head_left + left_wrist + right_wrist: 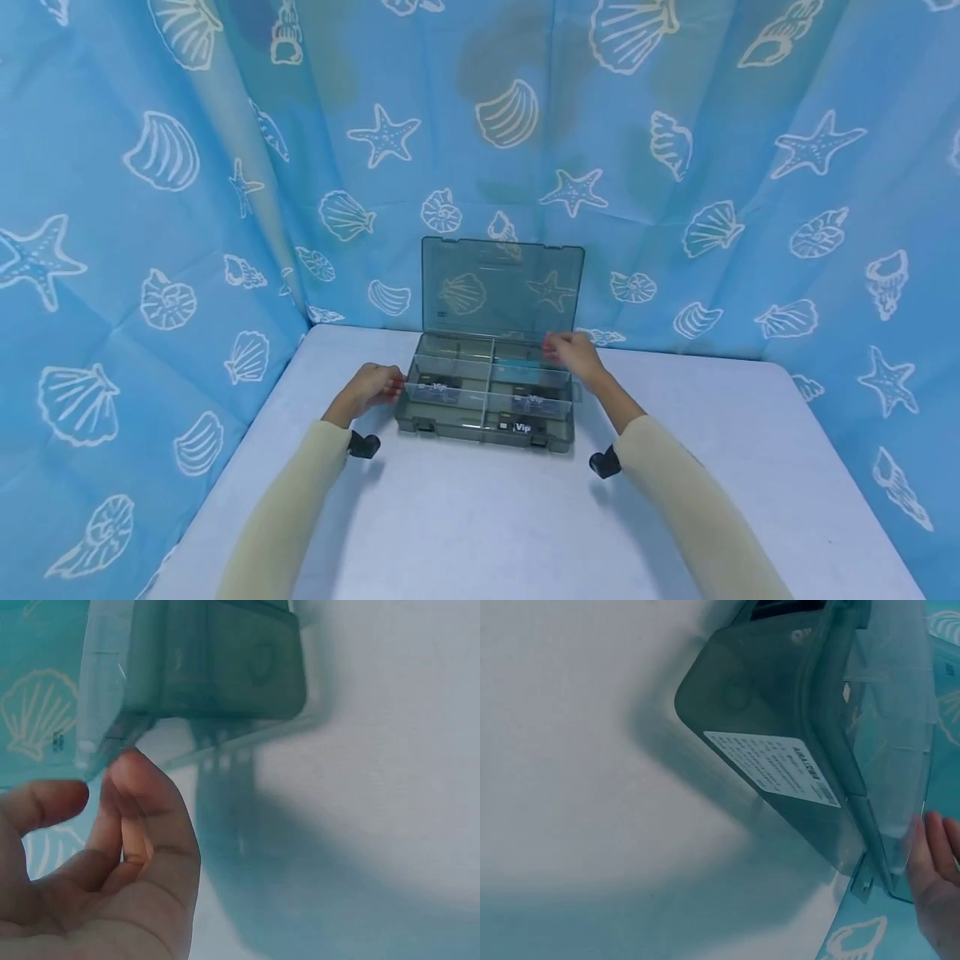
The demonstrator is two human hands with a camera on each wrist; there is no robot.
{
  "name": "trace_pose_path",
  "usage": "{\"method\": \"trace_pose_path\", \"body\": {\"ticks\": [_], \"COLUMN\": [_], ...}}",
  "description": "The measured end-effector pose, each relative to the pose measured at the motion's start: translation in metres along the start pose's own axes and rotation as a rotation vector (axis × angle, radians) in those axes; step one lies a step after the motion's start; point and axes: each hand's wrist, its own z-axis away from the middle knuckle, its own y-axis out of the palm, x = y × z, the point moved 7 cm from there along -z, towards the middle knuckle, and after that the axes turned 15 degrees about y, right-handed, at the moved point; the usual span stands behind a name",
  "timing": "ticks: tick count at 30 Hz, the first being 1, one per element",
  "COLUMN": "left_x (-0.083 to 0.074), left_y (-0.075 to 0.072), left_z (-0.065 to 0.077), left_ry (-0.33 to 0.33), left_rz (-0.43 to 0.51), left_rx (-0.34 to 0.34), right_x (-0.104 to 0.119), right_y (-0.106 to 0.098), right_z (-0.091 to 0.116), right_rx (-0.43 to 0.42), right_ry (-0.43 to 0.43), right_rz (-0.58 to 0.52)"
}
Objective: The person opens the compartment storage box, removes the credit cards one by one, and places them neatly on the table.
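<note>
A translucent grey plastic organizer box sits near the back of the table with its lid raised. Clear plastic panels run across its compartments. At the box's left side, my left hand has its thumb and bent fingers around the corner of a clear panel. My right hand is at the rear right corner, its fingers against the edge of another clear panel; the thumb is hidden in the right wrist view. Black packets printed "Vip" lie in several compartments.
A blue item lies in a rear right compartment. The white table stretches in front of the box, and a blue shell-patterned curtain hangs behind and along both sides. A printed label is on the box's right wall.
</note>
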Motion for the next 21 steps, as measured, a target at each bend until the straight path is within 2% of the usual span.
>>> {"method": "trace_pose_path", "body": {"ticks": [4,7,16,21], "left_x": [0.006,0.009,0.015,0.015], "left_y": [-0.001,-0.001,-0.001,-0.003], "left_z": [0.003,0.005,0.008,0.009], "left_ry": [-0.016,-0.031,-0.074,-0.067], "left_rz": [0.022,0.007,-0.006,-0.016], "left_rx": [0.015,0.018,-0.008,-0.016], "right_x": [0.003,0.004,-0.003,-0.004], "right_y": [0.01,0.014,0.02,0.023], "right_z": [-0.006,-0.01,-0.022,-0.026], "right_rx": [-0.022,-0.019,0.006,0.036], "right_ry": [-0.037,-0.03,0.161,0.25], "right_rz": [0.272,0.387,0.437,0.332]}}
